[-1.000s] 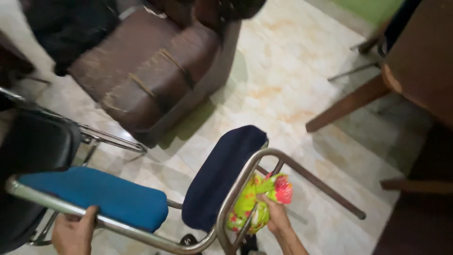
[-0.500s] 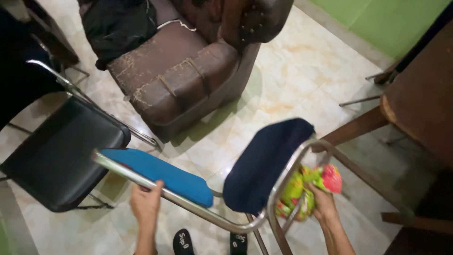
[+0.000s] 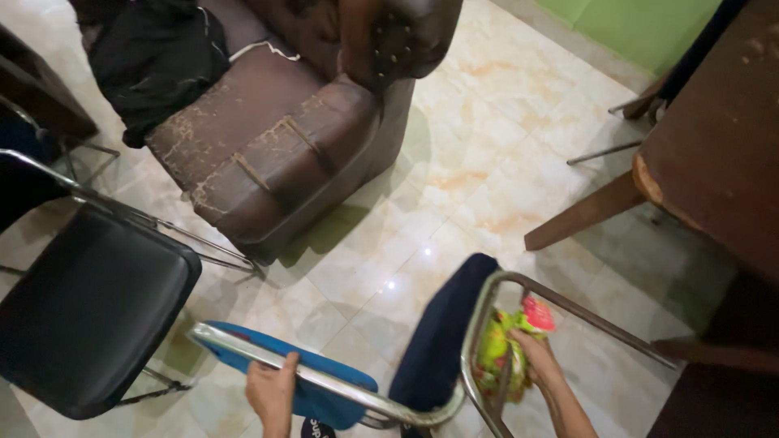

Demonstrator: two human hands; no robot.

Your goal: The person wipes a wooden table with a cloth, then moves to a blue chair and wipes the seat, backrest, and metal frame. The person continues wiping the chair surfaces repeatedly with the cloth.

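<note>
A chrome-framed chair with a blue backrest and a dark navy seat hangs tilted in front of me. My left hand grips the chrome bar along the blue backrest. My right hand is closed on a green and red patterned cloth, pressed against the chair's chrome frame beside the navy seat.
A black-seated metal chair stands at the left. A worn brown armchair with dark clothing on it fills the top. A wooden table and its leg are at the right. Marble tiles lie between them.
The held chair has moved lower and nearer to me, and the view has shifted. Both hands keep their holds on the frame and the cloth.
</note>
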